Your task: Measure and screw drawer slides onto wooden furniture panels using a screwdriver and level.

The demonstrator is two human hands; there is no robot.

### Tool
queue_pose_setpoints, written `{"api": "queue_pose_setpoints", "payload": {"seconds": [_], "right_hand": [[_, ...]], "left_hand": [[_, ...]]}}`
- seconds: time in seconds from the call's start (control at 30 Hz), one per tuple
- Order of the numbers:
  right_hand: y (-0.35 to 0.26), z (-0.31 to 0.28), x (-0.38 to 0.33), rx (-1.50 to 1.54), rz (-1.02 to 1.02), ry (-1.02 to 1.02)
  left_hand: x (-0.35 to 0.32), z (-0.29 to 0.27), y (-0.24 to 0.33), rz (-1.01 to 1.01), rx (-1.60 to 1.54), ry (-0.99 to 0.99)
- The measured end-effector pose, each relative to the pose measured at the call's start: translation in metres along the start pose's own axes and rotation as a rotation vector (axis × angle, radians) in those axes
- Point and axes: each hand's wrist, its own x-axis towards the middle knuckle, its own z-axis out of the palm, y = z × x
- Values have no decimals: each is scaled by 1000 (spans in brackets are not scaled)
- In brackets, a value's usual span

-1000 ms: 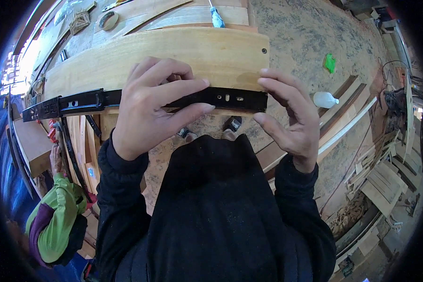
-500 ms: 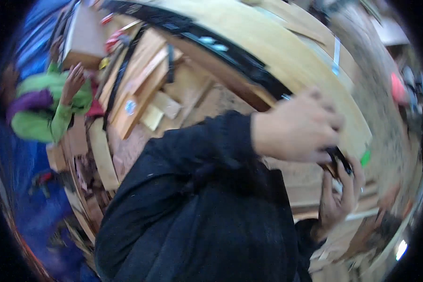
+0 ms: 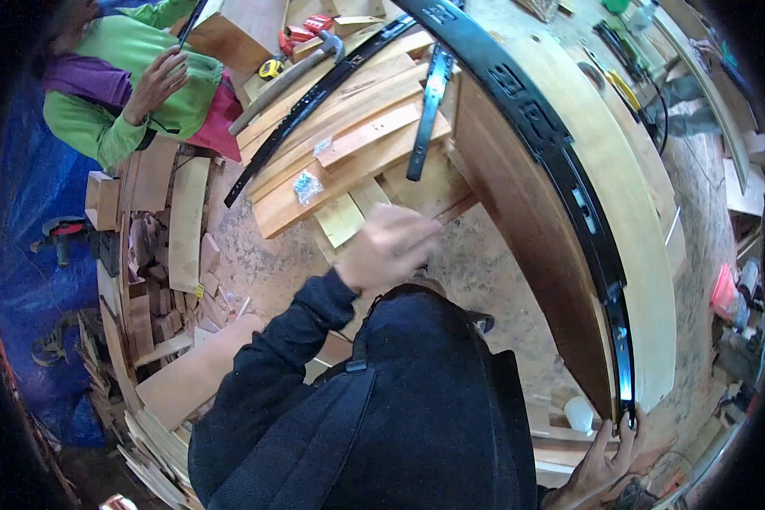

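Right hand (image 3: 608, 459) grips the end of the black metal rail (image 3: 569, 183) on the wooden board (image 3: 646, 246); left hand (image 3: 387, 251) loosely clenched, empty, over planks (image 3: 357, 144).

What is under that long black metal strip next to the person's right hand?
The black metal strip lies on the edge of a pale wooden board. The right hand touches its end. What is beneath the board stays hidden.

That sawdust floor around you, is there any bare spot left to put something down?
Yes: the dusty floor between the left hand, the leaning wooden board and the person's body is bare. Left of the hand another dusty strip runs beside the offcut pile. Crowded: the plank stack, with loose black rails, a hammer and a small screw bag.
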Motion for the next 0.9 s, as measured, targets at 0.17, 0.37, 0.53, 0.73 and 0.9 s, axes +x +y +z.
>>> {"api": "queue_pose_setpoints", "payload": {"seconds": [0.17,0.37,0.53,0.73,0.9], "right_hand": [[-3,0,-3,14,110,9],[-19,-3,8,26,207,-29],[-22,-2,0,-15,239,17],[-29,2,8,-48,221,29],[-27,-5,-1,-88,186,82]], "left_hand": [[-42,-84,-97,-579,156,372],[-52,-116,-98,-635,124,118],[-48,-87,-100,-475,204,84],[-34,0,-96,-309,301,-365],[-16,31,-108,-370,379,-514]]}}
